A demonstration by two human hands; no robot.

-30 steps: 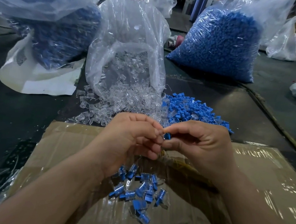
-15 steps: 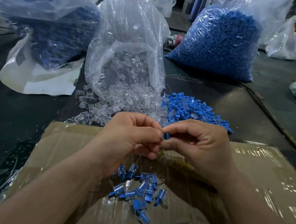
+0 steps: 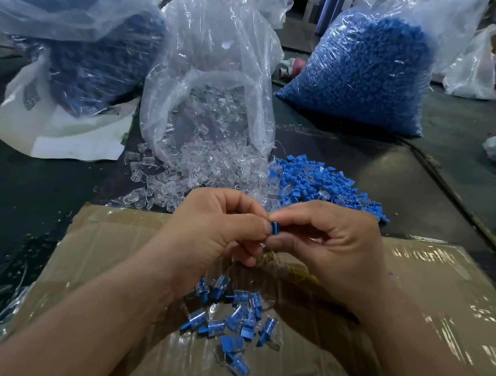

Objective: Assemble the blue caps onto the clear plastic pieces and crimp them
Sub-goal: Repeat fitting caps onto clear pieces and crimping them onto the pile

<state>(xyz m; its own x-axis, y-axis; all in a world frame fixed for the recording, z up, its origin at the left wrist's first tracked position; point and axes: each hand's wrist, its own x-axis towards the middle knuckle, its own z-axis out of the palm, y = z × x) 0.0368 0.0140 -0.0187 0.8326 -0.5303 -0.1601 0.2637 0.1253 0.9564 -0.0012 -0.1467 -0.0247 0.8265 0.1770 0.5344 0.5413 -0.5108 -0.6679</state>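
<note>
Hands first on my list: left hand [image 3: 215, 230] and right hand [image 3: 326, 244] meet fingertip to fingertip above the far edge of the cardboard sheet [image 3: 412, 294], both curled tight, fingers pinched together on one blue cap [image 3: 273, 229] held between them. I cannot tell whether a clear piece sits under that cap (the fingers cover everything below it). Finished pieces [image 3: 233, 323], blue caps seated in clear bodies, lie in a loose scatter on the cardboard beneath the wrists, some touching, some apart. Loose blue caps [image 3: 317, 182] form a low heap on the dark table [image 3: 26, 212] just beyond the right hand. Clear plastic pieces [image 3: 200, 168] spill from the open mouth of a transparent bag [image 3: 216, 63] just beyond the left hand, their edge touching the blue heap. Large sealed bag of blue caps [image 3: 367, 72] stands at far right, well behind the heap. Second bag of blue parts [image 3: 86, 60] leans at far left, resting on a white sack [image 3: 64, 136]. Glossy tape strips show on the cardboard's right side. Further bags and a white cloth at the right margin are too blurred for me to itemise.
</note>
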